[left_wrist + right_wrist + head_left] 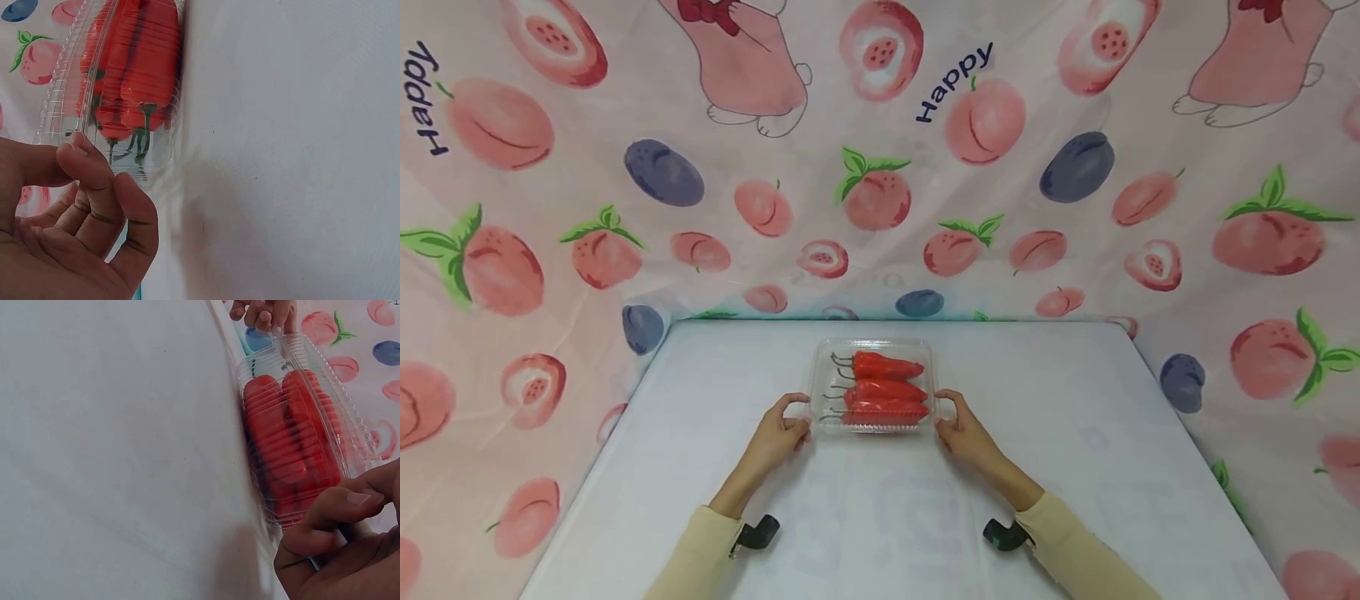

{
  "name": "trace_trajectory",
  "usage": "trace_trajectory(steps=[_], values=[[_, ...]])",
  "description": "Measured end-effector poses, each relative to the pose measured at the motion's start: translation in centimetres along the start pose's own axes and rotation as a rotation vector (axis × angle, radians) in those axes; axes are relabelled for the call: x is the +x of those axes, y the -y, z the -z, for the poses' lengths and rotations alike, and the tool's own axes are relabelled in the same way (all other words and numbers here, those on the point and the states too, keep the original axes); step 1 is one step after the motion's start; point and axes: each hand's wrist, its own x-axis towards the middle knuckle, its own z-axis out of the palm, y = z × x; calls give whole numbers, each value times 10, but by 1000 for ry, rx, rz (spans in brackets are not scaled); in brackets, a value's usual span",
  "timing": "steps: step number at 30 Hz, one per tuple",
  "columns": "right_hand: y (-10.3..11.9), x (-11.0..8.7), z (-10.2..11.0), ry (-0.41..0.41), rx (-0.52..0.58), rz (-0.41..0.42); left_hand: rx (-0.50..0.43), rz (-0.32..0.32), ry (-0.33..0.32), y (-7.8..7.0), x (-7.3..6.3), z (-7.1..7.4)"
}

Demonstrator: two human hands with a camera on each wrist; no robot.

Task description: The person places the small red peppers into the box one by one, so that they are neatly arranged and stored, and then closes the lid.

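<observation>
A clear plastic clamshell box (829,342) sits toward the far side of the white table, its lid over several red peppers (887,390). The peppers lie side by side, their dark green stems toward the left. My left hand (781,429) pinches the box's left rim between thumb and index finger; the left wrist view shows this grip on the plastic edge (74,119). At the opposite end, my right hand (966,429) holds the right rim with curled fingers. In the right wrist view, the fingers (325,512) partly cover the near corner of the box.
The white table (880,517) reaches back to a fruit-patterned cloth (820,183) hanging behind and along both sides. A dark wrist-camera mount (760,532) sticks out from the left sleeve, and a similar mount (1003,535) from the right sleeve.
</observation>
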Motion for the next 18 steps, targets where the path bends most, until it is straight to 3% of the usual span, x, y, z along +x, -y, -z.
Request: trace_trajectory(steps=[5, 11, 15, 18], values=[[-6, -2, 0, 16, 13, -22, 8, 18, 13, 1, -4, -2], [-5, -5, 6, -17, 15, -22, -4, -21, 14, 0, -3, -3], [-3, -4, 13, -26, -11, -3, -35, -38, -6, -2, -4, 2], [0, -5, 19, -63, -40, 37, 27, -61, -45, -3, -7, 7]])
